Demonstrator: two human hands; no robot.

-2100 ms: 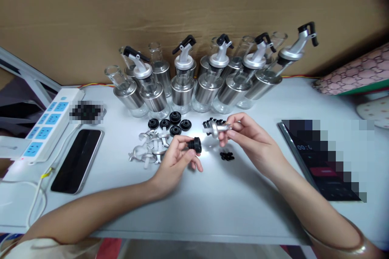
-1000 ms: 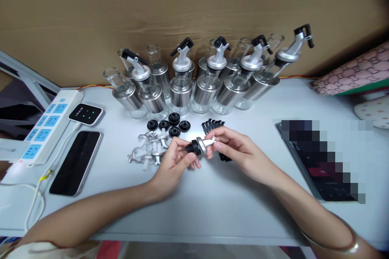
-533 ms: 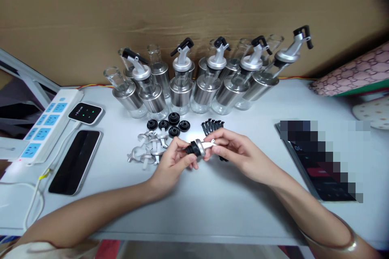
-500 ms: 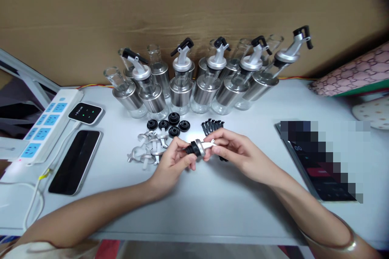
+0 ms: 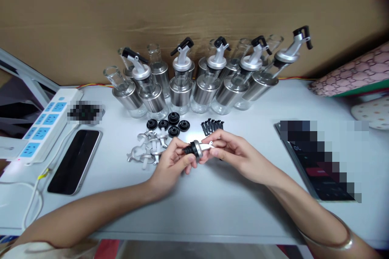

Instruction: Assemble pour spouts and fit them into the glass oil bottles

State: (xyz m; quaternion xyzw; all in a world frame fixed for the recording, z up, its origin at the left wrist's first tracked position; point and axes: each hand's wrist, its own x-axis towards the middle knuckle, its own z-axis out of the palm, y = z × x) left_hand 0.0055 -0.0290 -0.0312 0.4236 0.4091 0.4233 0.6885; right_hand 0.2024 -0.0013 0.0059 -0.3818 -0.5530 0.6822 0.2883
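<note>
Between both hands I hold a bottle pour spout (image 5: 198, 148) tilted sideways above the table. My left hand (image 5: 173, 164) is closed round its black ribbed stopper. Fingers of my right hand (image 5: 232, 149) pinch the silver spout end. Left of the hands lie loose silver spout pieces (image 5: 147, 149) in a pile. Just behind these sit several black ribbed stoppers (image 5: 174, 118). A row of small black levers (image 5: 212, 126) lies behind my right hand, which partly hides it.
Several glass bottles with steel bands (image 5: 180, 93) stand at the back, some topped with spouts, before a cardboard wall (image 5: 194, 8). A phone (image 5: 74, 162) and power strip (image 5: 45, 123) lie left. A dark device with a screen (image 5: 313, 166), partly pixelated, lies right on the table (image 5: 200, 214).
The pour spout has shifted and turned slightly in my hands. Both hands keep their hold on it, and the things on the table stay in place.
</note>
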